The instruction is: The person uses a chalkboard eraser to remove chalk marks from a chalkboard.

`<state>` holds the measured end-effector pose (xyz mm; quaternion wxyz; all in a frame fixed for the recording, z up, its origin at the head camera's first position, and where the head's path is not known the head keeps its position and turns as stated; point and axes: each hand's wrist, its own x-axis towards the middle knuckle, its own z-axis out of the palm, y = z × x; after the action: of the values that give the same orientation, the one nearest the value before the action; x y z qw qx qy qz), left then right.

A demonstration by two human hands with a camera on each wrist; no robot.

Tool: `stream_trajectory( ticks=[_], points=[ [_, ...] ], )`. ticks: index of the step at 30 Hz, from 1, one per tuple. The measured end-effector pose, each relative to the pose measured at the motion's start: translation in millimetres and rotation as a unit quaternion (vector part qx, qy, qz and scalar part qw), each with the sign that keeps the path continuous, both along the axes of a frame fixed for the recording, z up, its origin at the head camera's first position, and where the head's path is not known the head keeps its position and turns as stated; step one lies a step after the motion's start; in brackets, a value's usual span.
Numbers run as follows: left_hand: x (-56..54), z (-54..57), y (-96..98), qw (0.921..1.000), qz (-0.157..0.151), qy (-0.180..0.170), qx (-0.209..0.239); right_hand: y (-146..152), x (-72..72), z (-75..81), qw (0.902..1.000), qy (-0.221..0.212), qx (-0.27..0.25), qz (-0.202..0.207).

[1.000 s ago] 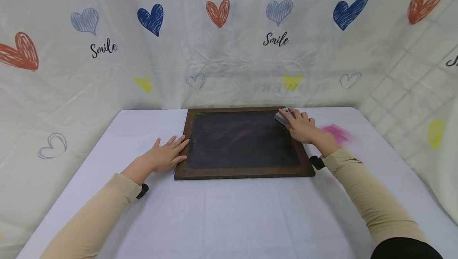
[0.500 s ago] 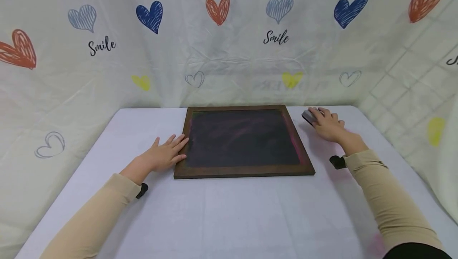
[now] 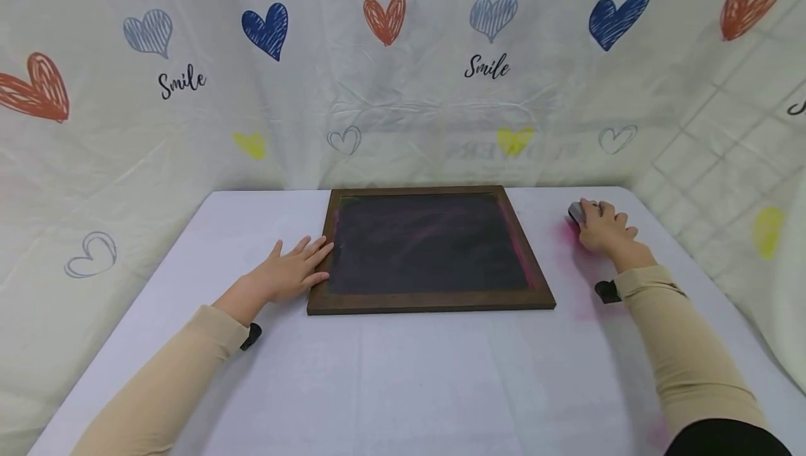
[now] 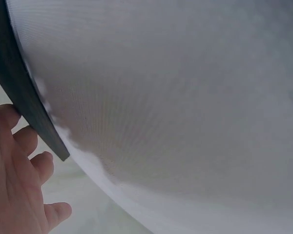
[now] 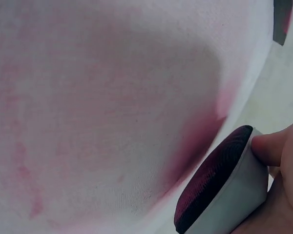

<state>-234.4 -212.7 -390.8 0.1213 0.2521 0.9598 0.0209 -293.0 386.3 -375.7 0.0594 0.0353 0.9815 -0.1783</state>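
A chalkboard (image 3: 428,246) in a brown wooden frame lies on the table, its dark surface faintly smeared with pink along the right side. My left hand (image 3: 285,273) rests with spread fingers on the frame's left edge; in the left wrist view the fingertips touch the dark frame (image 4: 24,92). Right of the board, my right hand (image 3: 606,232) grips a chalkboard eraser (image 3: 576,212) over the tabletop. The right wrist view shows the eraser (image 5: 219,180) tilted, its dark felt face stained pink and apart from the cloth, with the thumb on its pale grey body.
White cloth covers the table (image 3: 434,379). A pink chalk smudge (image 3: 567,236) marks it beside the right hand, and pink dust (image 5: 195,141) shows in the right wrist view. Behind the table hangs a white curtain (image 3: 428,92) printed with hearts.
My right hand has carried the eraser off the board's upper right corner and rightward over the table, near the pink smudge. My left hand has stayed on the frame.
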Motion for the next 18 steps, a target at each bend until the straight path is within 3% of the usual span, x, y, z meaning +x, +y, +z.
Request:
stream_trajectory(
  ticks=[11,18],
  points=[
    [0.5,-0.6,-0.5,1.0,0.002,0.004,0.002,-5.0,-0.1,-6.7,0.9997,-0.019,0.016,0.001],
    [-1.5,0.4,0.6,1.0,0.005,0.001,-0.005,-4.7,2.2,-5.3,0.9991,-0.007,0.039,0.013]
  ],
)
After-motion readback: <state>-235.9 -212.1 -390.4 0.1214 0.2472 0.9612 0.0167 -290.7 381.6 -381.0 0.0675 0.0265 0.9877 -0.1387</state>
